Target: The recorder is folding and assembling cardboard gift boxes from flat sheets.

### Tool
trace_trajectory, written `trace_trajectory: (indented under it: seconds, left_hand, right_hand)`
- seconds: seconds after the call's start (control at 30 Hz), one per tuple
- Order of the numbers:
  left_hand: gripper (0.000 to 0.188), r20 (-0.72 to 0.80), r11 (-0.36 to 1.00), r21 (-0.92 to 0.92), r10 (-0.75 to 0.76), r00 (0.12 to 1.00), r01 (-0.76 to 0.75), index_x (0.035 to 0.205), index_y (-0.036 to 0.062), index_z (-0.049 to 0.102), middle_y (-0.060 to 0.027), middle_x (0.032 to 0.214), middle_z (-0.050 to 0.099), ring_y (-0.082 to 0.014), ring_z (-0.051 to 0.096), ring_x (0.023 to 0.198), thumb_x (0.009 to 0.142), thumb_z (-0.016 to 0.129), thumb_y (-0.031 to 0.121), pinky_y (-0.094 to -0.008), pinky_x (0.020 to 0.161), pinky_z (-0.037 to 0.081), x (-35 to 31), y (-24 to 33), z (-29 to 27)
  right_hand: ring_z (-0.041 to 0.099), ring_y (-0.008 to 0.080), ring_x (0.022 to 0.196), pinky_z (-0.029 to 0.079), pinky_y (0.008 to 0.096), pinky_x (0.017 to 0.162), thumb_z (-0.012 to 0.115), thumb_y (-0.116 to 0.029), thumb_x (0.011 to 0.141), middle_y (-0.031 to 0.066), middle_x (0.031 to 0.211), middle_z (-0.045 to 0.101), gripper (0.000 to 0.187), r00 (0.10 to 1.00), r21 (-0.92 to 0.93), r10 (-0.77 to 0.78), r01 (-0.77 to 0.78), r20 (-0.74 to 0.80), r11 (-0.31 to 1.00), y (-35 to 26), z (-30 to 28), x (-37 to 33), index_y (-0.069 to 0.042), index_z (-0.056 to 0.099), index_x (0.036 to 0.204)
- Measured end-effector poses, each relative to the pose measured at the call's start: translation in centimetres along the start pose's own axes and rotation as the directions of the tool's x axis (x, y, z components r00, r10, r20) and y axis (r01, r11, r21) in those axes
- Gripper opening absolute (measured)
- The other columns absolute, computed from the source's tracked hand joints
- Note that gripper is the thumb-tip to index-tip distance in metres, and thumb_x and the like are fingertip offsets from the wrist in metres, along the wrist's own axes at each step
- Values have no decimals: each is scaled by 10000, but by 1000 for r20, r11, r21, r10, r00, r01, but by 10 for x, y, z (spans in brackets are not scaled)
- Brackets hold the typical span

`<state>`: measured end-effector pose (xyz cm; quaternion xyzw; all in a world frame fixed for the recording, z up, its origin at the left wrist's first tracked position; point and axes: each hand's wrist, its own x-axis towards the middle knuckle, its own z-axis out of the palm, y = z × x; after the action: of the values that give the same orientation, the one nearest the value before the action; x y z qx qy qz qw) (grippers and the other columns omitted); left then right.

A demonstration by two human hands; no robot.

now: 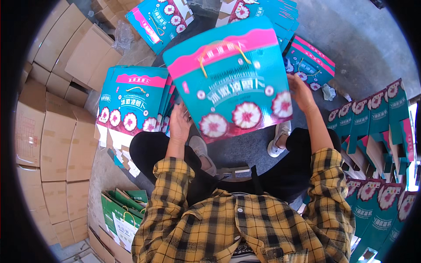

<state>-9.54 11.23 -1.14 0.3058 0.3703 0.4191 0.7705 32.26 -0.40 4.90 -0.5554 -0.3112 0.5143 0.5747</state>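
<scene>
A teal and pink gift box (239,94) with a yellow cord handle is held up, tilted, in front of me. Its front panel faces up, with round white and red pictures along the bottom. My right hand (301,93) grips the box's right edge, the fingertips partly hidden at the edge. At its lower left edge is my left hand (179,122), open with fingers stretched out along the side. Just left of that hand leans a stack of matching flat gift boxes (131,98).
Brown cartons (57,131) are piled at the left. More teal boxes (160,22) lie at the back, one box (309,63) at the back right. Rows of standing teal boxes (379,114) line the right. Green boxes (125,215) stand at lower left, near my legs.
</scene>
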Motion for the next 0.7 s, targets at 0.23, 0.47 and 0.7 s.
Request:
trace_trajectory:
  seconds: [0.23, 0.47, 0.7]
  left_hand:
    - [864, 18, 970, 223, -108, 994, 101, 1425, 110, 355, -87, 1406, 440, -306, 408, 1294, 856, 337, 759, -512, 1032, 319, -4, -19, -7]
    - [683, -92, 950, 255, -164, 982, 182, 1425, 107, 355, -87, 1380, 463, -230, 468, 1234, 935, 447, 574, -354, 1002, 381, 11, -43, -31]
    - [555, -99, 691, 722, 109, 989, -3, 1235, 2, 578, -136, 1232, 583, -229, 527, 1161, 922, 544, 459, -331, 1000, 380, 27, -68, -34]
  right_hand:
    - [465, 257, 1240, 344, 467, 1029, 384, -613, 930, 114, 1363, 496, 681, 969, -181, 199, -224, -148, 958, 45, 8, 3, -95, 467, 1364]
    - [458, 336, 1251, 363, 492, 1010, 390, -664, 893, 165, 1388, 469, 770, 882, -277, 468, -465, -61, 841, 69, 1, 18, -72, 456, 1380]
    - [596, 308, 1031, 455, 469, 867, 561, -494, 866, 158, 1128, 628, 542, 855, -509, 490, -501, -169, 699, 59, -6, 18, -54, 602, 1179]
